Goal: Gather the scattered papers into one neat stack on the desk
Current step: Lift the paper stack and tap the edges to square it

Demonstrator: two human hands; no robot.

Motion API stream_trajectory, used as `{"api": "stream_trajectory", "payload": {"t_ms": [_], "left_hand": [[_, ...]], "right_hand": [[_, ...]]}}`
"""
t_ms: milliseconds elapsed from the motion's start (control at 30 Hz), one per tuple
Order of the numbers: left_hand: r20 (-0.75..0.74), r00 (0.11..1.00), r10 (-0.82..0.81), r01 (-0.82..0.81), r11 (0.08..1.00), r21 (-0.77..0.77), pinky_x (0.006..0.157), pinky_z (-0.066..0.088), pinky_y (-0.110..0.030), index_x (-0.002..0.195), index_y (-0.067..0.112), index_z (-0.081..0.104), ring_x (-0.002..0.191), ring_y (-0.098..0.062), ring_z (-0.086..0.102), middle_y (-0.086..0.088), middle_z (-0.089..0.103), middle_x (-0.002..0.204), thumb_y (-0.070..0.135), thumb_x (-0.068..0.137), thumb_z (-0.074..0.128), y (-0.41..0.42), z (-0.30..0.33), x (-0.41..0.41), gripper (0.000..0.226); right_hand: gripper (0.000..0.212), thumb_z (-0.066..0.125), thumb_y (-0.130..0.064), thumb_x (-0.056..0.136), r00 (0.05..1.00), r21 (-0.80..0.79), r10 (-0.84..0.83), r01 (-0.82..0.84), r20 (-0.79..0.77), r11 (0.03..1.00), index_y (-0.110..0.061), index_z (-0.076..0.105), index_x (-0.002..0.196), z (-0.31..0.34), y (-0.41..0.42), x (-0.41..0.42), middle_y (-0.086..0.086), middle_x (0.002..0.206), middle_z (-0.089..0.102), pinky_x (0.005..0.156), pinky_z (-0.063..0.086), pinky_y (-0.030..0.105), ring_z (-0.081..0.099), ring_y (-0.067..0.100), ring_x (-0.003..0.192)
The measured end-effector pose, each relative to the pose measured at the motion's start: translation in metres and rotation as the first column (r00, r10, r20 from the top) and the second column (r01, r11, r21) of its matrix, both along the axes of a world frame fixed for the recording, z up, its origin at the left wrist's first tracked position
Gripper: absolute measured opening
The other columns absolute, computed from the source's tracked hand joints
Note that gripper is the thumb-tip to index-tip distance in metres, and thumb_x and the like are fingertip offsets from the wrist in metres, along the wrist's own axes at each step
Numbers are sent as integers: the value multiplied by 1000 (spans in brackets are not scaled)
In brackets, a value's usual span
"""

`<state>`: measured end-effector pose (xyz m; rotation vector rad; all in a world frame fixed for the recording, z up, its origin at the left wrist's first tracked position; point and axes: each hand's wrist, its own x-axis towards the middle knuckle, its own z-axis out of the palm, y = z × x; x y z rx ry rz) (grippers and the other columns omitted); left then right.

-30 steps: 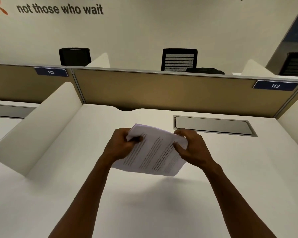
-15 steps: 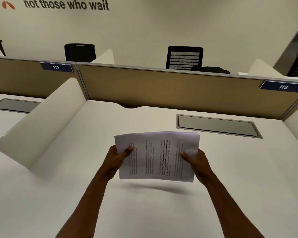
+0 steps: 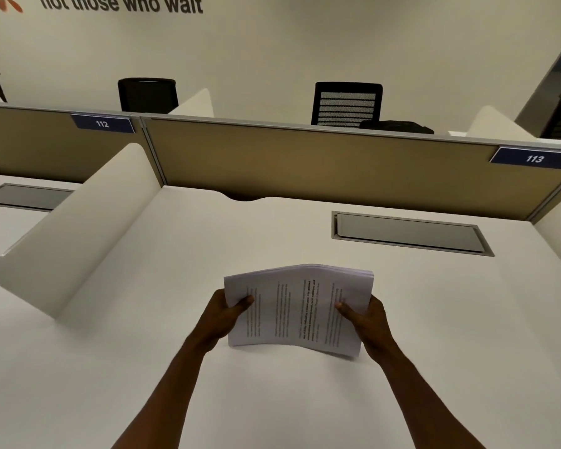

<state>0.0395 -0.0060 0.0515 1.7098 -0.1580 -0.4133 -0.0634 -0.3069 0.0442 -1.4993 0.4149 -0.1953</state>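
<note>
A stack of printed white papers (image 3: 297, 309) stands on its lower edge on the white desk (image 3: 434, 319), tilted back and bowed slightly in the middle. My left hand (image 3: 225, 314) grips its left side with the thumb on the front sheet. My right hand (image 3: 365, 320) grips the right side the same way. The sheets' edges look aligned at the top. No loose papers lie elsewhere on the desk.
A grey cable hatch (image 3: 408, 234) is set into the desk behind the papers. A curved white divider (image 3: 78, 234) stands on the left and a tan partition (image 3: 305, 160) closes the back. Black chairs (image 3: 347, 103) stand beyond it.
The crumpled, skewed bundle has been squared up and turned to face me, then lowered until its bottom edge meets the desk. Both hands shifted to the side edges.
</note>
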Motion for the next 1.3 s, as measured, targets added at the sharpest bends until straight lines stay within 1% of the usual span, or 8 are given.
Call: {"api": "stream_trajectory", "payload": {"t_ms": [200,400,600,733,833,1100,1200,1300], "left_hand": [[20,1000,-13,15,997,-73,80,60,-35,107,27,72,96,-17,72,-2,76,104,38,82,72,4,9,5,27],[-2,1000,-4,3,998,-67,85,60,-43,111,18,72,101,-26,71,-7,76,104,25,87,72,3,-1,2,25],[-7,1000,27,-28,992,-120,77,58,-29,105,24,74,95,-18,72,-4,76,103,32,77,76,6,5,2,29],[-73,996,51,-61,987,-149,83,58,-37,108,13,72,100,-26,71,-9,76,104,30,75,76,5,-5,-4,37],[-76,992,105,-116,981,-155,75,58,-31,104,13,73,97,-25,71,-8,76,102,31,74,77,4,-6,-4,36],[-132,988,84,-108,975,-194,74,57,-28,100,14,75,101,-32,69,-10,76,102,25,79,78,8,-11,-6,24],[-87,991,106,-121,973,-195,75,58,-28,104,24,74,107,-34,68,-6,76,106,38,72,81,6,0,-3,36],[94,978,185,-175,980,-98,87,55,-28,133,36,54,115,-18,63,4,65,127,44,70,84,4,16,0,71]], "right_hand": [[34,81,-16,77,998,30,-12,11,54,1000,-15,69,110,8,-3,3,6,103,76,75,61,38,73,23,90],[30,79,-7,77,997,100,-68,70,-21,993,-16,70,103,-9,5,0,5,99,76,79,59,45,71,31,94],[26,79,-7,77,997,86,-72,71,9,994,-21,72,98,-1,3,0,2,95,77,77,59,44,72,25,89],[33,79,-5,74,999,136,-21,25,-30,990,-11,70,106,-6,6,-5,12,103,75,83,59,50,70,36,98],[34,79,-2,74,998,128,-30,37,-50,991,-11,69,106,-7,6,-5,13,105,74,87,56,53,68,36,100],[37,83,-5,72,997,9,2,-1,-82,1000,-25,71,99,-13,9,-10,1,95,77,72,62,39,72,26,94],[36,85,-10,70,997,-64,-4,-2,-80,998,-29,70,98,-3,6,-5,-2,94,77,69,62,33,73,22,91],[33,84,-10,73,998,-166,18,-28,-59,986,-32,70,94,15,2,2,-5,90,76,63,60,25,72,18,87]]}}
